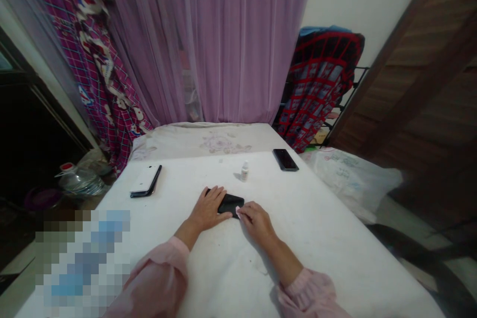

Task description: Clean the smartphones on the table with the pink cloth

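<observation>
A black smartphone lies flat on the white-covered table in front of me. My left hand holds its left end, fingers over the far edge and thumb along the near edge. At the phone's right end, my right hand pinches a small pale pink piece of cloth or tissue against it. The fingers hide most of that piece. Just beyond the phone stands a small clear bottle with a white cap, upright.
To the left, a white phone rests on a dark one. Another dark phone lies near the right edge. A plastic bag is beside the table on the right; a large water bottle is on the left.
</observation>
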Demonstrator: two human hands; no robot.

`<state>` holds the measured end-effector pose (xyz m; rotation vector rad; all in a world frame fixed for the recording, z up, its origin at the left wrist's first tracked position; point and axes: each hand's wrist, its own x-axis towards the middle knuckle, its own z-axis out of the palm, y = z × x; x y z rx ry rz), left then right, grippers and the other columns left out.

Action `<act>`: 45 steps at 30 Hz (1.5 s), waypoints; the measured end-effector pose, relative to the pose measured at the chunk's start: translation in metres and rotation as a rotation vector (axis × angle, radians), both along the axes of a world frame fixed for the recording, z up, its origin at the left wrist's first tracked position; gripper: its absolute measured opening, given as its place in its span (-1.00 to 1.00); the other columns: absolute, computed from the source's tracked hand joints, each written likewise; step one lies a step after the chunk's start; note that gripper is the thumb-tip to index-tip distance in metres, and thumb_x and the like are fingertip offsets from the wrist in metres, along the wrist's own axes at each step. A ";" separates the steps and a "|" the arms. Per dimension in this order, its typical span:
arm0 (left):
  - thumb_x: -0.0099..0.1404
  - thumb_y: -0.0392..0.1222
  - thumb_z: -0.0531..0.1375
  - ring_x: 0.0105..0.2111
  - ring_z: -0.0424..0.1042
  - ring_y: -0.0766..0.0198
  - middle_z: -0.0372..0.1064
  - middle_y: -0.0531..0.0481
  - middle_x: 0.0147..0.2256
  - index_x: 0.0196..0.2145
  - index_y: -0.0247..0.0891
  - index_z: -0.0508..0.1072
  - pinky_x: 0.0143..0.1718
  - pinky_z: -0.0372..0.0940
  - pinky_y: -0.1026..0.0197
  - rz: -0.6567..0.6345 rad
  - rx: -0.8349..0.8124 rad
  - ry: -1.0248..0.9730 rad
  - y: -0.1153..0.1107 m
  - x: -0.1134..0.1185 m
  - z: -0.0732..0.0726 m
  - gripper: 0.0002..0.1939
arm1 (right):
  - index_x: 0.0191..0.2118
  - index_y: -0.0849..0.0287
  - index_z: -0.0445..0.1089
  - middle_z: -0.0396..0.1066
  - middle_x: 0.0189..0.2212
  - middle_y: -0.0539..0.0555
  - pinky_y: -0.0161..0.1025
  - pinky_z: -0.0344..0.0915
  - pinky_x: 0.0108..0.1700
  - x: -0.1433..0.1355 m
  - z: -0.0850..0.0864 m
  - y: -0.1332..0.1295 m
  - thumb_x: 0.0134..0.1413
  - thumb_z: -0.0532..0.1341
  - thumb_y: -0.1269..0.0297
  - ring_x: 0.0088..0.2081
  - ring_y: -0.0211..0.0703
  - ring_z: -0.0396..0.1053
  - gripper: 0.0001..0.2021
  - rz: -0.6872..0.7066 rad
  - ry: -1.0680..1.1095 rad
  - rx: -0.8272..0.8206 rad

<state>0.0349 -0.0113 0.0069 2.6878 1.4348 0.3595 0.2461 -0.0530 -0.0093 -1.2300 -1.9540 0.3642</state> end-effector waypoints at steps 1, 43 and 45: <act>0.28 0.31 0.06 0.28 0.06 -0.07 0.12 -0.23 0.26 0.26 -0.25 0.16 0.28 -0.16 -0.19 0.000 -0.003 -0.005 0.000 0.000 0.000 -0.23 | -0.31 0.07 0.54 0.44 -0.38 0.06 -0.28 0.32 -0.22 0.001 0.000 0.006 0.19 0.15 0.35 -0.30 -0.18 0.38 -0.80 -0.016 -0.006 -0.004; 0.22 0.34 0.11 0.26 0.08 -0.20 0.06 -0.35 0.28 0.23 -0.31 0.21 0.24 -0.07 -0.31 0.334 -0.020 -0.091 -0.040 0.014 -0.010 -0.18 | -0.25 0.07 0.51 0.43 -0.36 0.08 -0.29 0.36 -0.27 -0.016 0.000 -0.010 0.20 0.10 0.35 -0.33 -0.19 0.42 -0.79 0.018 0.086 0.014; 0.23 0.33 0.10 0.27 0.07 -0.18 0.01 -0.34 0.29 0.26 -0.30 0.16 0.25 -0.08 -0.29 0.308 -0.034 -0.087 -0.044 0.013 -0.016 -0.17 | -0.25 0.08 0.52 0.44 -0.36 0.08 -0.29 0.36 -0.26 -0.017 0.000 -0.004 0.20 0.11 0.35 -0.33 -0.19 0.42 -0.79 0.025 0.091 -0.003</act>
